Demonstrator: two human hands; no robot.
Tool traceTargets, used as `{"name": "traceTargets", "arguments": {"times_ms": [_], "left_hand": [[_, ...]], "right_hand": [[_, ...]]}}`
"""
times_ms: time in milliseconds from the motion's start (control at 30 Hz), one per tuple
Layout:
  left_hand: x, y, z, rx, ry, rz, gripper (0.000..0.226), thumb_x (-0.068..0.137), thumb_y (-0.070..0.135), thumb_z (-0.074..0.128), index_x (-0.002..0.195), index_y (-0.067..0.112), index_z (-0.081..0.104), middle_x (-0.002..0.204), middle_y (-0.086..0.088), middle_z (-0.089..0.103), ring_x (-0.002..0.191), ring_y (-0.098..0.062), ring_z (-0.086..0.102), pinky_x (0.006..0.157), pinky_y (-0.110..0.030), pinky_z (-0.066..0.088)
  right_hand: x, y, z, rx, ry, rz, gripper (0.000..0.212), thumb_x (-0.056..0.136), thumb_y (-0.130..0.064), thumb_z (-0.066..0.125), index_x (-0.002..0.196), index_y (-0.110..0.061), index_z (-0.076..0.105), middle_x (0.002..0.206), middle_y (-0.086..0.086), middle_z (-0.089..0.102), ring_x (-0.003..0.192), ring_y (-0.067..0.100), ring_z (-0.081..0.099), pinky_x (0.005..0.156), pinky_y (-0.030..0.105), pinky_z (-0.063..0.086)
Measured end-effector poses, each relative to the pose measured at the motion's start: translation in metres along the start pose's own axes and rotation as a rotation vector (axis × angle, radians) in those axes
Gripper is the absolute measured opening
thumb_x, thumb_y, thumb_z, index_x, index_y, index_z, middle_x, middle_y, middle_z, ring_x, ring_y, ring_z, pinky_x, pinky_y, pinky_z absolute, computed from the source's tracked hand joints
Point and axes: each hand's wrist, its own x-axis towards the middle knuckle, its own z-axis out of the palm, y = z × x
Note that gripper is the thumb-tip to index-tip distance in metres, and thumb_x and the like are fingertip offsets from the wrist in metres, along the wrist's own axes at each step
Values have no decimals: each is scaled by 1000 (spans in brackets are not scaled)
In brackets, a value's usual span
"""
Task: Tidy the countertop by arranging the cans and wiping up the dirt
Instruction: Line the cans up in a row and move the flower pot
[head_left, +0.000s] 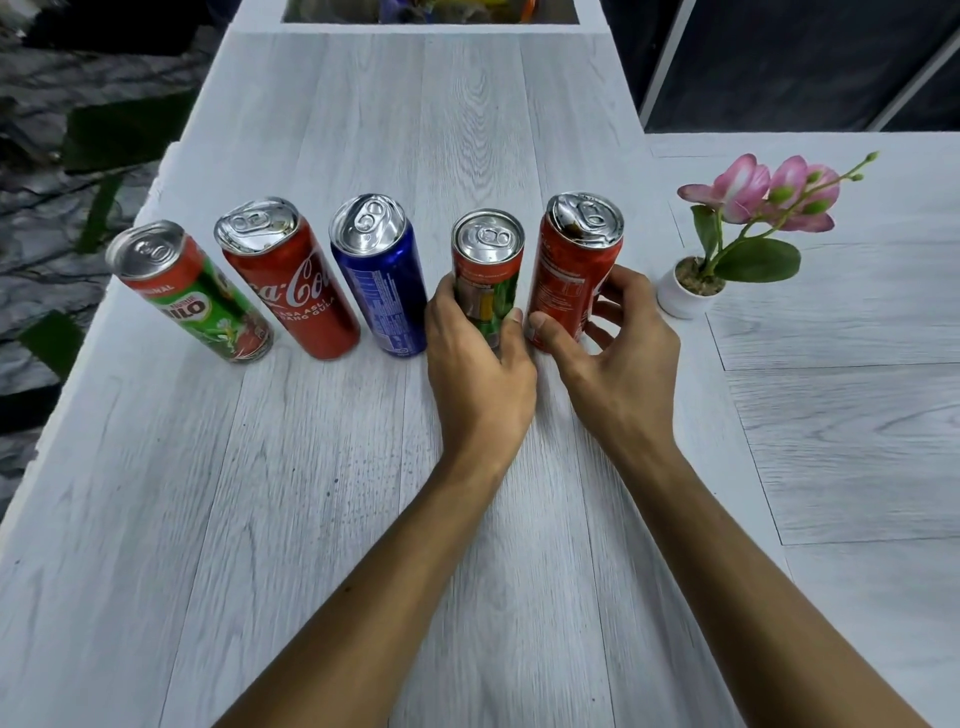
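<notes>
on the countertop (260, 519): row of cans (379, 280), all upright
left hand (480, 364): fingers curled round the fourth can (488, 260)
right hand (618, 348): gripping the end red can (569, 270) just beside it

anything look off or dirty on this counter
Faint dark specks dot the counter in front of the blue can. The red can in the right hand has a brown smear on its lid.
</notes>
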Motion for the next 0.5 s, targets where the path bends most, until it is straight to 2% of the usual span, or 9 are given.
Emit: {"name": "traceTargets", "arguments": {"times_ms": [67, 200, 367, 500], "left_hand": [[-1, -1, 1, -6, 5, -12, 59, 96, 26, 71, 147, 14, 44, 137, 3, 57, 123, -8, 57, 88, 1, 43], [-3, 0, 4, -7, 25, -30, 62, 97, 26, 69, 150, 16, 40, 141, 3, 55, 128, -10, 54, 99, -17, 48], [-3, 0, 6, -15, 31, -38, 67, 98, 24, 68, 155, 15, 34, 149, -2, 50, 137, -16, 50, 105, -36, 53], [-7, 0, 7, -7, 25, -36, 71, 99, 26, 66, 158, 13, 30, 155, -5, 46, 141, -21, 47, 107, -42, 51]], "right_hand": [[0, 1, 0, 3, 0, 0, 62, 81, -42, 84, 132, -24, 54, 117, -18, 62, 102, -12, 60, 88, 13, 54], [0, 1, 0, -11, 1, -7, 63, 82, -42, 84, 134, -23, 53, 123, -12, 65, 106, -5, 62, 90, 14, 54], [-1, 2, 0, -11, -9, -8, 64, 83, -42, 83, 136, -22, 52, 126, -8, 66, 110, -1, 63, 93, 22, 56], [-1, 3, -2, -24, -26, -9, 70, 81, -50, 83, 138, -22, 51, 126, -9, 66, 115, 1, 61, 97, 27, 55]]}}
